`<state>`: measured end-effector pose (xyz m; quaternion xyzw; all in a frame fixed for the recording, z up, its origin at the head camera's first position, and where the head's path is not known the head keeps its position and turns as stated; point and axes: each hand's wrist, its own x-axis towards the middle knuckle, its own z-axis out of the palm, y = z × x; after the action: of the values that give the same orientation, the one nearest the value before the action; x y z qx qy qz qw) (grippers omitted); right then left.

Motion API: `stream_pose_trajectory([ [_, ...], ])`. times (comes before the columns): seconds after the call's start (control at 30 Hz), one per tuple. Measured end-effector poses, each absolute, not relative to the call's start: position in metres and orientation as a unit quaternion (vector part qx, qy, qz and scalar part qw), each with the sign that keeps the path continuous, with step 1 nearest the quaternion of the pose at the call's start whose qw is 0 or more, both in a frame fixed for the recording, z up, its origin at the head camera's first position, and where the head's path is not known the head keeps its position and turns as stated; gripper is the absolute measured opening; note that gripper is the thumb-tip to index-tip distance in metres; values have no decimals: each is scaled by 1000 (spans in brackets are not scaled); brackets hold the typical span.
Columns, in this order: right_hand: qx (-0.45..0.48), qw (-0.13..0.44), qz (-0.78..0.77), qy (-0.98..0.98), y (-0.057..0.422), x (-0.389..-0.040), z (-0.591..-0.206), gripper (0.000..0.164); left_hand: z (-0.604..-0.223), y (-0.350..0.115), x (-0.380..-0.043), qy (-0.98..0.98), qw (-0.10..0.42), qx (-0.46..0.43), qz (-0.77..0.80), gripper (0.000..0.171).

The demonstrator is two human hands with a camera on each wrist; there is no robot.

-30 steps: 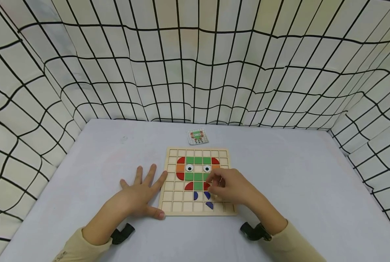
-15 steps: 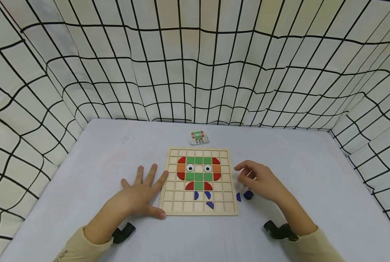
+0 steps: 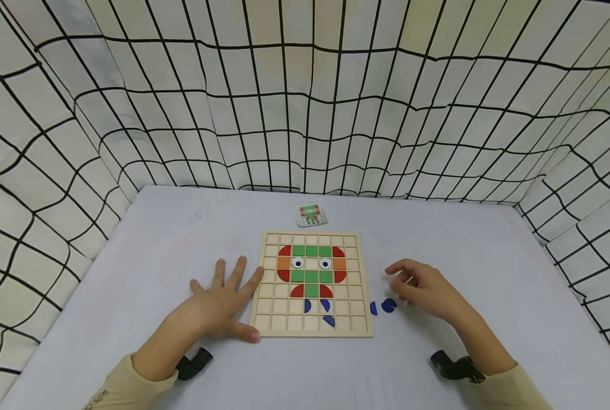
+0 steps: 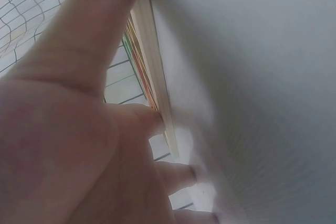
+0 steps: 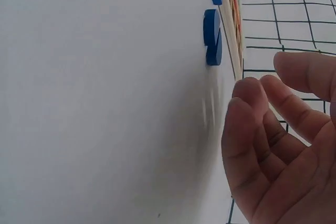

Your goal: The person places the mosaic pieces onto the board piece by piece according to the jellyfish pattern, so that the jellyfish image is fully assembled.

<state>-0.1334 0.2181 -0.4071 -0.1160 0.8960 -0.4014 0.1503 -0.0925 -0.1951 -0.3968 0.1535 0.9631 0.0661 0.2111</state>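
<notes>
A wooden grid board (image 3: 279, 323) lies on the table, bearing a figure of green squares (image 3: 311, 276), rounded red pieces (image 3: 338, 276), orange pieces and two eye pieces (image 3: 325, 263). Lower on its grid are three blue half-round pieces (image 3: 328, 321), some askew. My left hand (image 3: 220, 310) spreads its fingers flat on the table, with little finger and thumb at the board's left edge. My right hand (image 3: 422, 285) hovers with loosely bent fingers, nothing between them, right beside more blue half-round pieces (image 3: 389, 305); in the right wrist view these blue pieces (image 5: 211, 27) stand past the fingertips.
A small pattern card (image 3: 310, 213) showing a similar figure lies behind the board. The white tabletop (image 3: 463, 239) is bordered at the back and sides by white walls with black netting (image 3: 305, 114). Another blue half-round piece (image 3: 373, 308) lies close to the board's right edge.
My right hand has left the red piece below the figure and moved right off the board, uncovering the blue pieces beside it. My left hand has stayed in place.
</notes>
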Motion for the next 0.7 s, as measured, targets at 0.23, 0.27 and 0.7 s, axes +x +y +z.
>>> stream_pose_trajectory([
  [0.23, -120, 191, -379, 897, 224, -131, -412, 25, -398, -195, -92, 963, 214, 151, 69, 128],
  [0.27, -123, 195, -373, 899, 223, -131, -413, 25, -398, -195, -92, 963, 214, 151, 70, 128],
  [0.7, -181, 177, -319, 913, 215, -130, -414, 17, -397, -195, -91, 964, 209, 146, 76, 129],
])
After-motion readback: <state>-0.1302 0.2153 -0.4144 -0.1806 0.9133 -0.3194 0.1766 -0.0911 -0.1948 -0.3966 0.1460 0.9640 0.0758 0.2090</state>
